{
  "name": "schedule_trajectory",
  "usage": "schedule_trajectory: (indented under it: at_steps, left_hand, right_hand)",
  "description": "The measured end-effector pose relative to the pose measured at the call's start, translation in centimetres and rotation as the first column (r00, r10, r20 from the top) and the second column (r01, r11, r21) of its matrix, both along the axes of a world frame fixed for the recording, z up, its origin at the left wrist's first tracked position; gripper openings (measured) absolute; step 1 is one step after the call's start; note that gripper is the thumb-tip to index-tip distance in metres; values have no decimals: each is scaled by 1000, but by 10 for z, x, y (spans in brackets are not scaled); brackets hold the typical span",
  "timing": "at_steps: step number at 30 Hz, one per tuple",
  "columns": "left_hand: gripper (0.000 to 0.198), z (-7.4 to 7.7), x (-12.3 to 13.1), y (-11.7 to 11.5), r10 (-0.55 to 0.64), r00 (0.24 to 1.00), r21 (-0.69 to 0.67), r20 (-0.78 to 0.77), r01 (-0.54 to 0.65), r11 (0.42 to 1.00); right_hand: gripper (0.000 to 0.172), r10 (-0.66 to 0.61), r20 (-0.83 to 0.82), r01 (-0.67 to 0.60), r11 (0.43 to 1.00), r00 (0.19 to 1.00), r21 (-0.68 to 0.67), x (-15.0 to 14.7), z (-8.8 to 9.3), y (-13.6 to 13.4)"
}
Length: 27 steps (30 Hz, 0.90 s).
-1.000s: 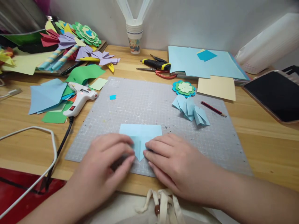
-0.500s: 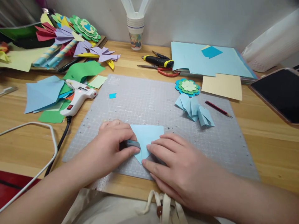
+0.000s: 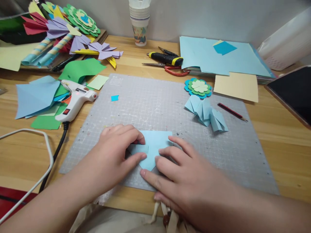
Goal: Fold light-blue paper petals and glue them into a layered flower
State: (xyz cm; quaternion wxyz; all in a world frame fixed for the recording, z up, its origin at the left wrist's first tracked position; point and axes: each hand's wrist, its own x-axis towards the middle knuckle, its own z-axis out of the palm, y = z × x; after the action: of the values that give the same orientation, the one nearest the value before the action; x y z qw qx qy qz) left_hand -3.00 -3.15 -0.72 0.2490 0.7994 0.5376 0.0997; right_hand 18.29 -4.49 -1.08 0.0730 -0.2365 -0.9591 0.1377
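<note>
A sheet of light blue paper (image 3: pixel 156 140) lies on the grey cutting mat (image 3: pixel 136 111), close to the mat's front edge. Its left side is folded inward as a flap, and the bottom corner looks turned up. My left hand (image 3: pixel 119 149) curls around that flap, thumb at its lower edge and fingers at its upper edge. My right hand (image 3: pixel 182 168) rests with fingers spread along the right side and bottom of the paper, steadying it. Folded light blue paper pieces (image 3: pixel 206 113) sit on the mat to the right, below a layered paper flower (image 3: pixel 198 88).
A white glue gun (image 3: pixel 75 100) with a black cord lies at left by paper scraps (image 3: pixel 36 95). Scissors (image 3: pixel 176 70), a black-yellow tool (image 3: pixel 165 59) and paper cups (image 3: pixel 139 29) stand behind. A pencil (image 3: pixel 232 112) and a phone (image 3: pixel 293 94) are at right.
The left flap, raised and narrow before, now lies flatter across the paper. The bottom tip looks blunter. My right fingers have spread and the forefinger side shifted slightly; the view has moved a little.
</note>
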Motion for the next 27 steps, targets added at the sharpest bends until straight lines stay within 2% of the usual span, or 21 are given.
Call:
schedule_trajectory:
  at_steps: [5, 10, 27]
  left_hand:
    - [8, -1, 4, 4, 42, 999, 5, -12, -42, 999]
    - [9, -2, 5, 4, 39, 999, 7, -4, -39, 999]
    - [9, -3, 5, 5, 44, 999, 11, 3, -44, 999]
  right_hand:
    - [32, -6, 16, 6, 1000, 1000, -17, 1, -1, 0]
    - [39, -5, 20, 6, 1000, 1000, -11, 1, -1, -1]
    - [38, -8, 19, 9, 1000, 1000, -24, 2, -2, 0]
